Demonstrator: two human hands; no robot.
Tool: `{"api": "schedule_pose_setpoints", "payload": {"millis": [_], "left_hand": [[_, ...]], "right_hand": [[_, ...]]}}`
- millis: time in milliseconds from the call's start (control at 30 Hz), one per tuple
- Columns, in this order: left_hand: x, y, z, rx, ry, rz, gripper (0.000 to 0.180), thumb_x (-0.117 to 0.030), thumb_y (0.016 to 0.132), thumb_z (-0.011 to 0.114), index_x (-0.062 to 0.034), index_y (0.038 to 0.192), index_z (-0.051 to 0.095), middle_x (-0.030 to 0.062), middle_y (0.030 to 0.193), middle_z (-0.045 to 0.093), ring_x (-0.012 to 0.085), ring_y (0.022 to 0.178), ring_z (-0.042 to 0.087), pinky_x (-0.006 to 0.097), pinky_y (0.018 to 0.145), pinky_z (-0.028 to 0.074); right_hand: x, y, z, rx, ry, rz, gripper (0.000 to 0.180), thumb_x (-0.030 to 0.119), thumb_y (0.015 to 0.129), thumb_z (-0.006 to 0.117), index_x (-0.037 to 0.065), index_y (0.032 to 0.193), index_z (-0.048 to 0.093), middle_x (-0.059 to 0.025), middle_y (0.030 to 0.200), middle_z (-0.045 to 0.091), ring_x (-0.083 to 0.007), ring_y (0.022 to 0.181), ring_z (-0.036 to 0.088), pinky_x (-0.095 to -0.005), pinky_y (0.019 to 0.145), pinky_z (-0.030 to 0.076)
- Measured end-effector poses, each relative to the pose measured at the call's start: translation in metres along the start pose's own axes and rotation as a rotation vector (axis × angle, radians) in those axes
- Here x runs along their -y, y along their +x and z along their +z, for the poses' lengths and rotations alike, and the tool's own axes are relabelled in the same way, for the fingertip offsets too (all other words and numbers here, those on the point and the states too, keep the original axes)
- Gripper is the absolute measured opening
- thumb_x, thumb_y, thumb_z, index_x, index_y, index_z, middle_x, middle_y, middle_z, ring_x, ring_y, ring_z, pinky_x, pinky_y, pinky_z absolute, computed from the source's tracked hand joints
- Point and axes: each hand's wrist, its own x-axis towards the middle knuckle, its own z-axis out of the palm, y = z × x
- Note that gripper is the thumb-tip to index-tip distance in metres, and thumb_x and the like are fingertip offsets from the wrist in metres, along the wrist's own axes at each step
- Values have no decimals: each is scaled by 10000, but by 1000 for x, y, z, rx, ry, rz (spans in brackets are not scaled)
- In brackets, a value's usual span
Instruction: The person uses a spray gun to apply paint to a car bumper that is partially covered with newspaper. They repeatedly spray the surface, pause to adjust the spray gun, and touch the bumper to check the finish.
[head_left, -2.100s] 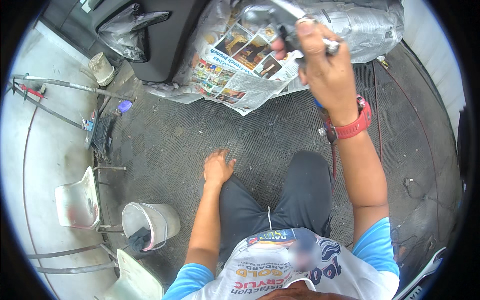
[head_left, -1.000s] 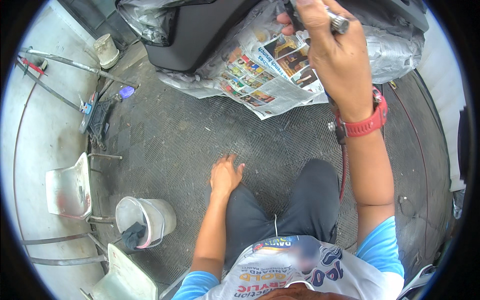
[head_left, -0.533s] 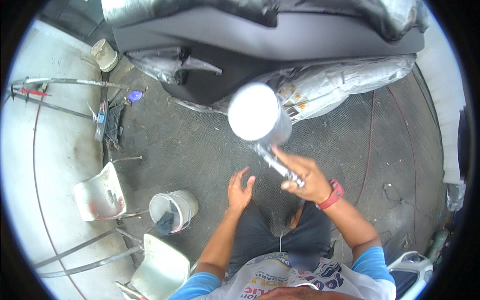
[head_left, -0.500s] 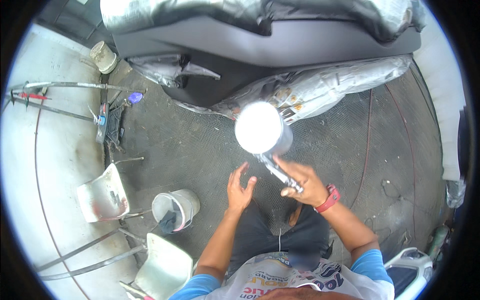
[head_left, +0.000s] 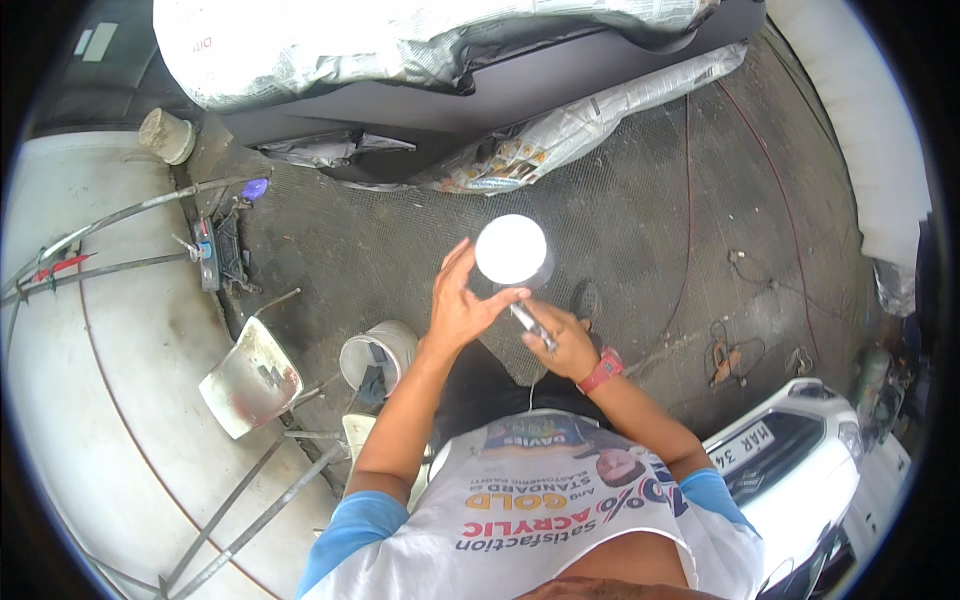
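A spray gun (head_left: pixel 530 323) with a round cup under a white lid (head_left: pixel 511 249) is held upright in front of me. Its metal handle is in the grip of my right hand (head_left: pixel 562 345), which has a red watch at the wrist. Against the cup's near left side lies my left hand (head_left: pixel 462 305), curved in a loose C. The thumb reaches under the cup's near edge, and some fingertips may be hidden by the cup. Beyond stands a dark grey car panel (head_left: pixel 420 110), masked with newspaper and silvery sheeting (head_left: pixel 600 105).
To the left are a white bucket (head_left: pixel 403 345) with a dark cloth, a stained pale chair (head_left: pixel 245 385) and metal rods (head_left: pixel 215 525). A dirty pail (head_left: pixel 165 137) stands at the far left. Red hoses (head_left: pixel 770 185) cross the floor. A white car (head_left: pixel 805 470) is at the near right.
My left hand has moved up and closed in on the spray gun's cup. The gun has come slightly nearer to me. My view has shifted, with the masked panel now higher and farther.
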Motion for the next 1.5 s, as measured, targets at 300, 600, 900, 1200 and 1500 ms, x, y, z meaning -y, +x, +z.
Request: {"api": "schedule_pose_setpoints", "payload": {"millis": [300,600,900,1200,1500], "left_hand": [[7,65,-88,327,100,426,1046,-525,841,836,-77,1668,378,255,1594,517,421,1491,476,575,1258,315],[188,-20,-205,374,-61,-356,714,-477,1078,611,-60,1631,439,229,1635,487,392,1536,436,486,1262,340],[427,-190,-312,748,404,-910,826,-673,1067,461,5,1524,567,263,1614,503,436,1525,443,489,1267,331],[412,-185,-310,655,290,-900,750,-608,1079,495,1,1508,584,267,1571,553,424,1488,498,486,1249,355],[364,-116,-277,579,118,-784,690,-543,1073,581,-17,1520,576,218,1502,636,352,1390,616,427,1183,443]], "right_hand": [[57,107,91,-512,22,132,497,258,1085,625,-53,1471,588,-241,1252,749,-276,1086,746,-406,942,571],[114,223,96,-834,417,682,655,573,1108,493,-39,1227,696,-128,848,747,-172,651,718,-290,399,457],[119,264,116,-902,442,708,665,579,1088,525,-64,1125,692,-150,791,732,-183,593,706,-307,409,478],[160,303,144,-664,542,623,679,596,1094,498,-55,1194,660,-202,904,780,-204,752,771,-285,433,474],[130,274,123,-816,384,669,631,584,1105,477,-1,1148,711,-131,845,775,-156,691,748,-278,446,476]]}}
